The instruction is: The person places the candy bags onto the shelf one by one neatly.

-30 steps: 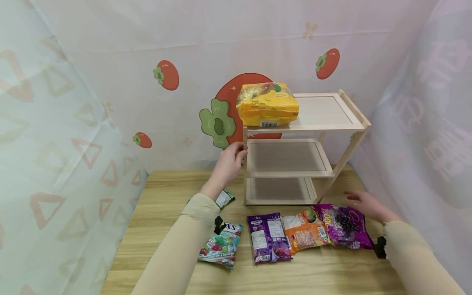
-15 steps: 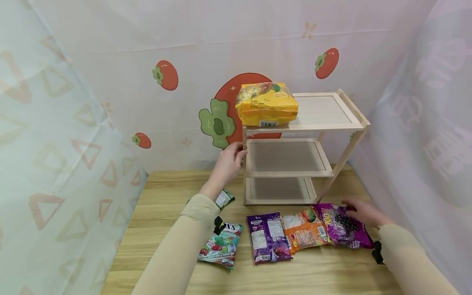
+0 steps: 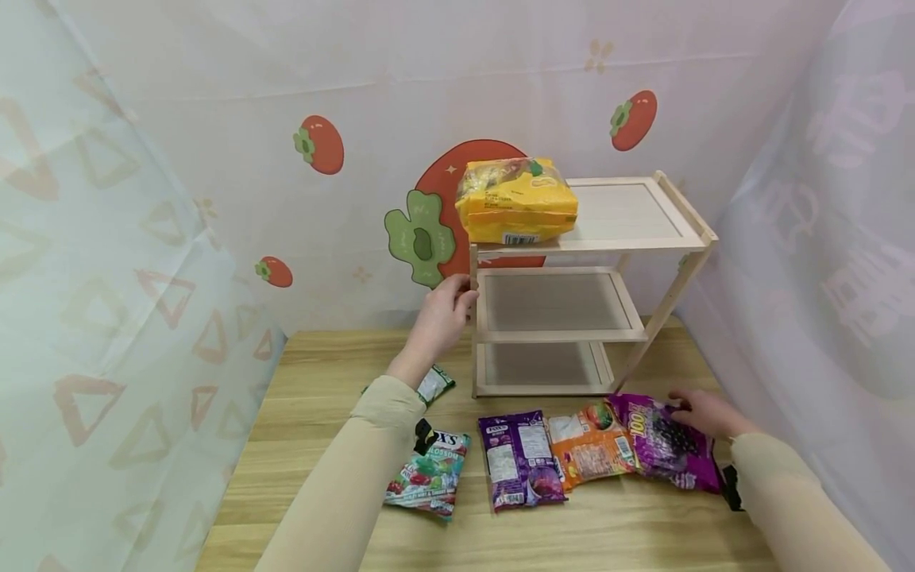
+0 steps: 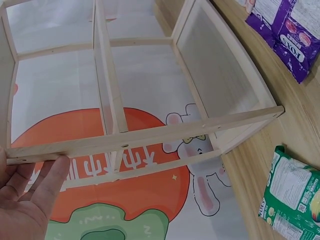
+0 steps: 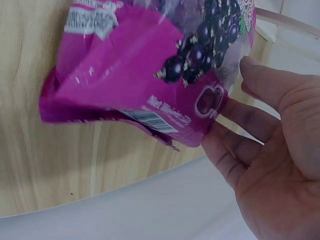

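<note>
My left hand (image 3: 442, 318) grips the left upright of a small three-tier wooden shelf (image 3: 561, 337). In the left wrist view its thumb and fingers (image 4: 52, 182) are around the pale wood strip. At the right, my right hand (image 3: 708, 413) pinches the edge of a purple-magenta candy bag (image 3: 666, 445) printed with blackcurrants. In the right wrist view the thumb (image 5: 265, 82) lies over the bag and the fingers are partly hidden under its edge. A yellow candy bag (image 3: 518, 208) sits on the top tier at the left.
An orange bag (image 3: 592, 451) touches the blackcurrant bag, with a dark purple bag (image 3: 520, 465) left of it. A teal-and-red bag (image 3: 436, 477) lies partly behind the left sleeve, and a green bag (image 4: 292, 195) lies beside the shelf. Printed cloth walls (image 3: 214, 143) enclose the table.
My right hand has moved in from beyond the blackcurrant bag's right edge and taken hold of it; the bag has shifted slightly. The left hand stays on the shelf.
</note>
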Motion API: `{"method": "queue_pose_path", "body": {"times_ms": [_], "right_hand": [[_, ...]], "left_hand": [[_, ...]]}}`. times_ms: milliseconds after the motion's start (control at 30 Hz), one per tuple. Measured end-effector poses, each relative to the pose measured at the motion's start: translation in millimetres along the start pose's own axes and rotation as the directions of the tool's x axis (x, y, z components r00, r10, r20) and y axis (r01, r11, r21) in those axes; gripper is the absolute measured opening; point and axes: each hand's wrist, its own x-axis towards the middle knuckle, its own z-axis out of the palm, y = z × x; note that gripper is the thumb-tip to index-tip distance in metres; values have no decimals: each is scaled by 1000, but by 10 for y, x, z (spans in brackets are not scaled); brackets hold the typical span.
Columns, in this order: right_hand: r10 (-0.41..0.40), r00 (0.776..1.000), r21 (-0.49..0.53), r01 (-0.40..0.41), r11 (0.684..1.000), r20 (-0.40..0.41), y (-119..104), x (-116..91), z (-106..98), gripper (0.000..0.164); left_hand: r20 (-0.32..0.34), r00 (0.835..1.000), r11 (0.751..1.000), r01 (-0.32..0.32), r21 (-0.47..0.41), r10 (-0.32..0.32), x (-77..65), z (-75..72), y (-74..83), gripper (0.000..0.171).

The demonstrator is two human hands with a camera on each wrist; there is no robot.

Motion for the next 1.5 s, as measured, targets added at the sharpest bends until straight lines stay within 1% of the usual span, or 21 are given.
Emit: {"method": "queue_pose_path", "body": {"times_ms": [233,367,500,600,633,733,800,933,1000,1133,1200,1333,1500], "right_hand": [[27,999,26,-28,999,42,5,-49,-54,34],[60,995,26,-62,998,74,27,-73,-78,37],[96,990,31,-100,995,102,60,-104,-79,41],[144,977,57,-154,986,155,81,-142,-71,48],[168,970,77,-184,980,177,84,-161,-65,50],[203,953,133,-236,963,225,89,-220,-37,55],[216,948,157,-256,954,233,83,-256,-19,55],[234,939,194,-286,938,252,68,-307,8,44],[253,928,198,-312,929,273,69,-325,23,42],[295,903,200,-367,909,313,73,-352,58,45],[305,897,200,-378,904,319,66,-369,78,41],[288,906,212,-361,908,310,49,-404,113,27],[246,917,278,-337,900,315,64,-430,147,24]], "left_hand": [[-3,1000,1000,10,4,-10,-2,-9,4,28],[-2,1000,1000,3,3,-3,1,-12,3,27],[8,1000,1000,7,-23,-7,4,-13,5,28],[14,1000,999,15,-39,-14,1,-18,8,28],[14,1000,999,16,-39,-15,0,-19,10,28],[14,1000,999,16,-39,-15,-1,-19,14,28],[15,1000,999,15,-42,-14,0,-17,14,28],[15,1000,999,18,-37,-17,0,-12,5,29],[11,1000,1000,17,-21,-17,3,-8,-4,29],[5,1000,1000,13,7,-13,4,-4,-9,30],[5,1000,1000,14,14,-14,0,-6,-4,31],[8,1000,1000,21,6,-21,-4,-10,1,30],[6,1000,1000,24,3,-24,-6,-14,13,30]]}}
